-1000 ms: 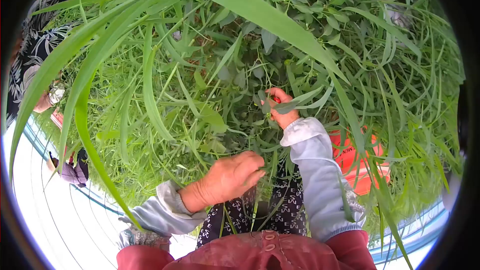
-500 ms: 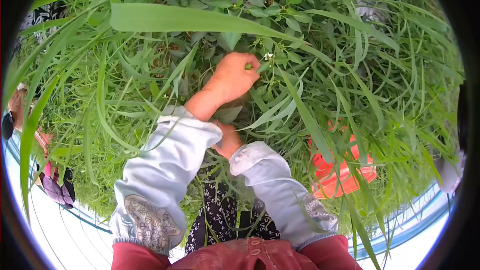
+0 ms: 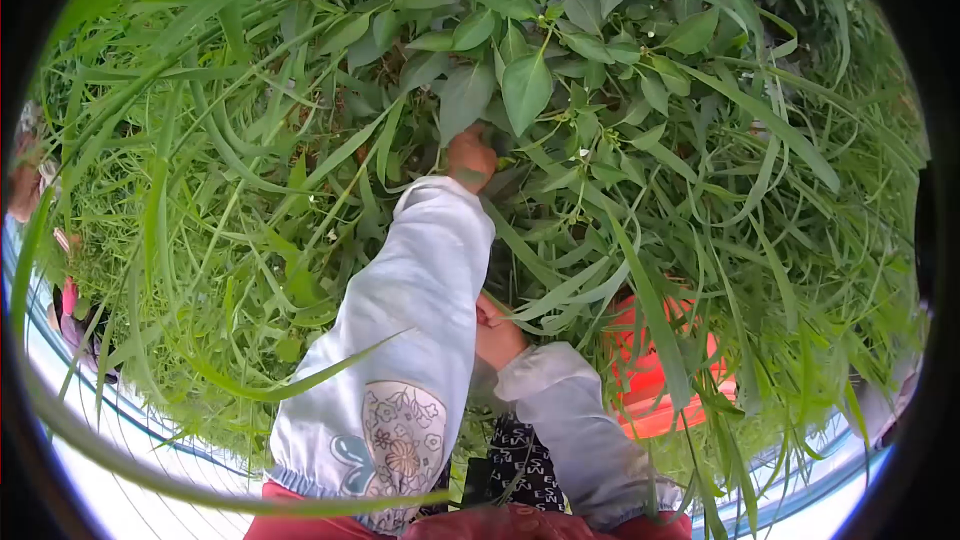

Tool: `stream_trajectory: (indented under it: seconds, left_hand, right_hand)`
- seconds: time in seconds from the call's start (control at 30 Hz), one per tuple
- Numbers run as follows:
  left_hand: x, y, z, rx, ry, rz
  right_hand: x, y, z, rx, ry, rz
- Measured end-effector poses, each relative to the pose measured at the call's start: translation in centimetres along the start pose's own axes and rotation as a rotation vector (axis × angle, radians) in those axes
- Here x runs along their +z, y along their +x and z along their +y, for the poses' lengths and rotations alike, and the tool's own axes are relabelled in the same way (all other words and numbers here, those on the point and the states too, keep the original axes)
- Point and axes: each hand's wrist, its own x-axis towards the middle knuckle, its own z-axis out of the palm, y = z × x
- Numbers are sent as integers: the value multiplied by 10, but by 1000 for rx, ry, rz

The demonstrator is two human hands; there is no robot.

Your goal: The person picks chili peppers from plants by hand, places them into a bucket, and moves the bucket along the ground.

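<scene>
My left hand (image 3: 472, 157) reaches into a leafy plant (image 3: 527, 90) with small white flowers. Leaves cover its fingers, so what they touch is hidden. Lower down and nearer my body, my right hand (image 3: 499, 332) is closed, partly behind my left sleeve (image 3: 405, 310) and grass blades. Anything inside it is too hidden to make out. Right of that hand, an orange-red container (image 3: 665, 370) stands in the grass.
Long grass blades (image 3: 650, 310) cross the view on both sides. Parts of other people (image 3: 25, 175) show at the far left edge, with a dark and pink item (image 3: 72, 315) below. White sheeting (image 3: 130, 470) lies at lower left.
My left hand has reached farther forward under the leaves. My right hand has drawn back toward my body from the plant, where it was near a red fruit. The view has shifted.
</scene>
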Motion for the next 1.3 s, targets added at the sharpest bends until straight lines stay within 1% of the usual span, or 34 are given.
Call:
stream_trajectory:
  seconds: [0.03, 0.07, 0.1, 0.13, 0.2, 0.23, 0.27, 0.3, 0.37, 0.43, 0.47, 0.53, 0.57, 0.63, 0.67, 0.7, 0.73, 0.77, 0.87, 0.9, 0.97, 1.03, 1.13, 1.17, 1.2, 1.23, 1.27, 1.3]
  left_hand:
    - [6, 7, -6, 90, 148, -20]
    - [9, 15, -10, 184, 294, -26]
    - [12, 17, -12, 211, 382, -41]
    - [15, 19, -14, 224, 424, -42]
    - [11, 20, -10, 158, 451, -69]
    - [10, 20, -8, 127, 456, -73]
    - [10, 22, -7, 104, 449, -72]
    - [11, 24, -6, 84, 447, -71]
    - [12, 26, -6, 54, 432, -58]
    - [14, 28, -5, 30, 401, -42]
    - [15, 29, -5, 20, 374, -33]
    - [14, 31, -2, 13, 342, -16]
    - [11, 29, 0, 2, 315, -14]
    - [0, 24, 5, -32, 232, -12]
    - [-2, 22, 4, -62, 168, -15]
    - [27, 33, -35, -112, 75, 22]
    - [3, 28, -19, -110, 348, -93]
    - [-23, 23, -2, -78, 618, -207]
    - [-92, -2, 41, -537, -392, -146]
    - [-110, -7, 45, -506, -451, -194]
    - [-142, -16, 43, -446, -565, -292]
    - [-151, -19, 37, -392, -496, -368]
    - [-173, -24, 21, -362, -369, -490]
    - [-183, -25, 26, -359, -320, -533]
    - [-189, -27, 31, -359, -271, -576]
    - [-198, -28, 37, -417, -140, -619]
    - [-200, -29, 38, -370, -102, -683]
    - [-204, -30, 36, -332, -60, -744]
  right_hand:
    - [-1, -1, -1, 20, 30, 19]
    - [-5, -3, 3, 27, -55, -7]
    - [-11, -4, 6, 30, -140, -35]
    - [-15, -4, 10, 43, -118, -47]
    - [-20, -4, 13, 69, -75, -69]
    - [-14, -5, 1, 111, 51, -58]
    - [-12, -5, -4, 155, 174, -44]
    - [-23, -4, 22, 43, -23, -71]
    - [-21, -3, 30, 172, 162, -1]
    - [-24, -5, 30, 209, 133, 8]
    - [-31, -7, 27, 180, 9, -17]
    - [-39, -9, 15, 176, -27, -12]
    - [-31, -7, -12, 208, 62, 19]
    - [-31, -4, -30, 322, 119, 67]
    - [-34, -3, -32, 283, 127, 71]
    - [-36, -3, -34, 245, 137, 78]
    - [-37, -3, -38, 210, 145, 84]
    - [-39, 0, -47, 302, 191, 109]
    - [-39, 1, -79, 408, 275, 24]
    - [-40, 3, -84, 430, 93, 10]
    - [-33, 7, -100, 358, 125, 22]
    - [-41, 9, -111, 317, 191, 50]
    - [-41, 17, -130, 169, 22, 76]
    - [-48, 21, -134, 170, 116, 89]
    - [-48, 25, -136, 142, 48, 84]
    - [-50, 30, -140, 115, -23, 79]
    - [-53, 34, -141, 84, -91, 79]
    - [-48, 44, -139, 129, -210, 155]
